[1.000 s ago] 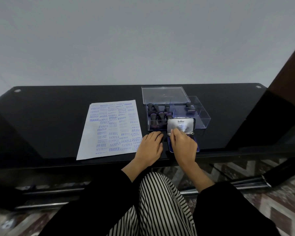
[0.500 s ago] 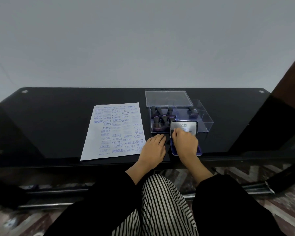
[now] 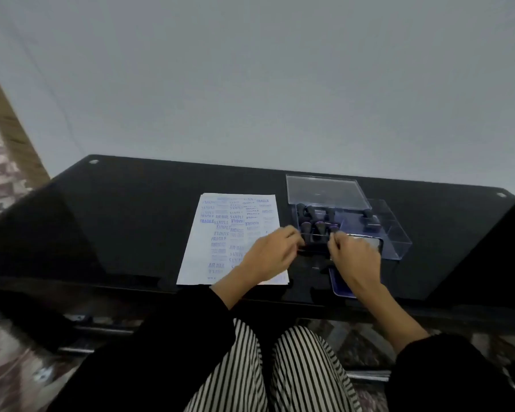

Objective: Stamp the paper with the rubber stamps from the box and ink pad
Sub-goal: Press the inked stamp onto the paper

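**Both hands at the front of the clear box; grip unclear**

- Black glass table [image 3: 131, 227]: carries everything. The clear box [image 3: 399, 242] stands right of centre on it and serves as landmark.
- Paper [image 3: 220, 233]: white sheet lying flat just left of the box, not quite touching it. It is crowded with blue prints, with FRAGILE, SAMPLE and AIR MAIL legible. Its near right corner is hidden under the left forearm.
- Box lid [image 3: 324, 191]: clear, behind the box and tipped up against its far edge.
- Ink pad [image 3: 341, 285]: directly in front of the box, at the table's near edge. A strip of blue base shows beside the right wrist. Its hinged cover [image 3: 369, 243] stands raised against the box's front wall.
- Left hand [image 3: 268, 254]: over the paper's right margin, at the box's front left corner. Fingers curled, tips close together; motion blur, so cannot tell whether they pinch anything.
- Right hand [image 3: 356, 260]: over the ink pad, just in front of the box. Fingers bunched and curled at the cover's left end; cannot tell if they grip it.
- Rubber stamps [image 3: 311, 214]: dark-handled, upright in the box's left compartment. A single stamp [image 3: 370, 220] stands in the right compartment.
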